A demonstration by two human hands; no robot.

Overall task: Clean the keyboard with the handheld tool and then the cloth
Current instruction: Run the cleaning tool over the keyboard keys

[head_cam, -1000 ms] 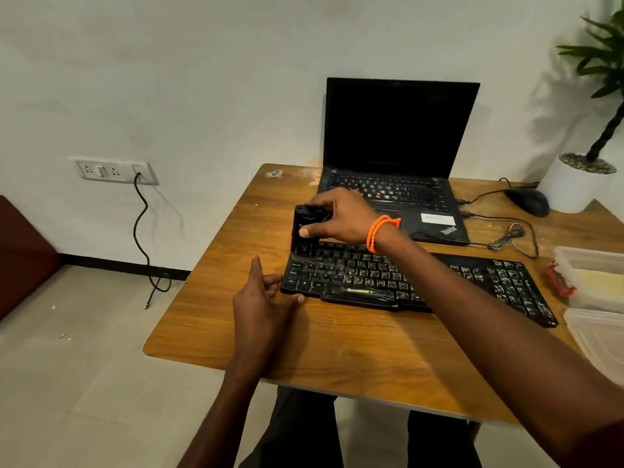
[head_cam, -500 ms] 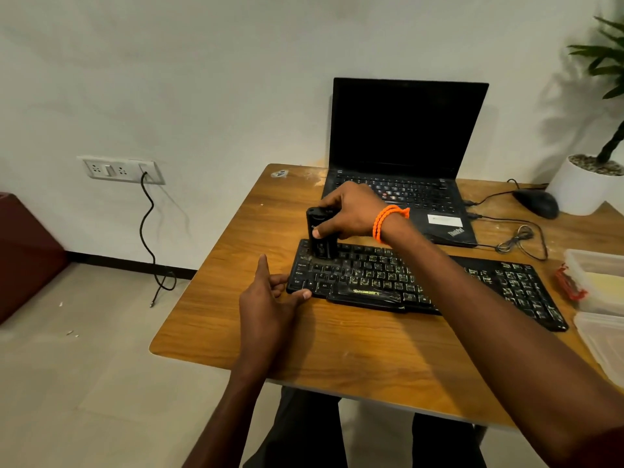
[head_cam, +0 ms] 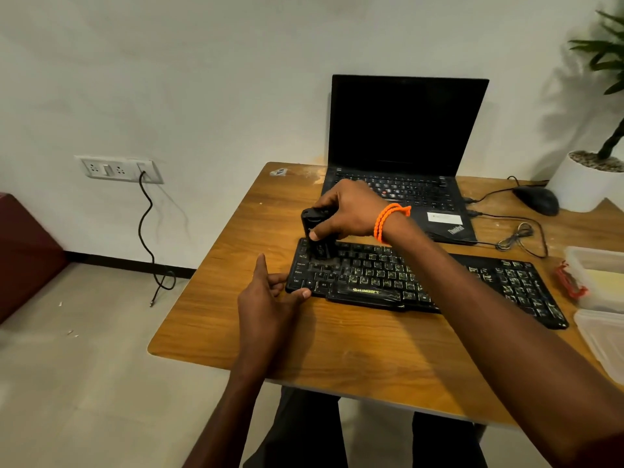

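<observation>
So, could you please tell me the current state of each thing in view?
Laptop: lid open, screen dark.
Keyboard: flat on the table.
Handheld tool: upright, tip on keyboard's left keys.
Right hand: grips tool.
Left hand: steadies keyboard's left edge.
Wall socket: cable plugged in.

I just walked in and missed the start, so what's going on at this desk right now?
A person is cleaning a dusty black external keyboard on a wooden table. The right hand, with an orange cord bracelet at the wrist, grips a small black handheld cleaning tool upright, its lower end on the keys at the keyboard's far left end. The left hand steadies the keyboard's near left corner, thumb at its front edge. An open black laptop sits behind, screen dark. No cloth is in hand.
</observation>
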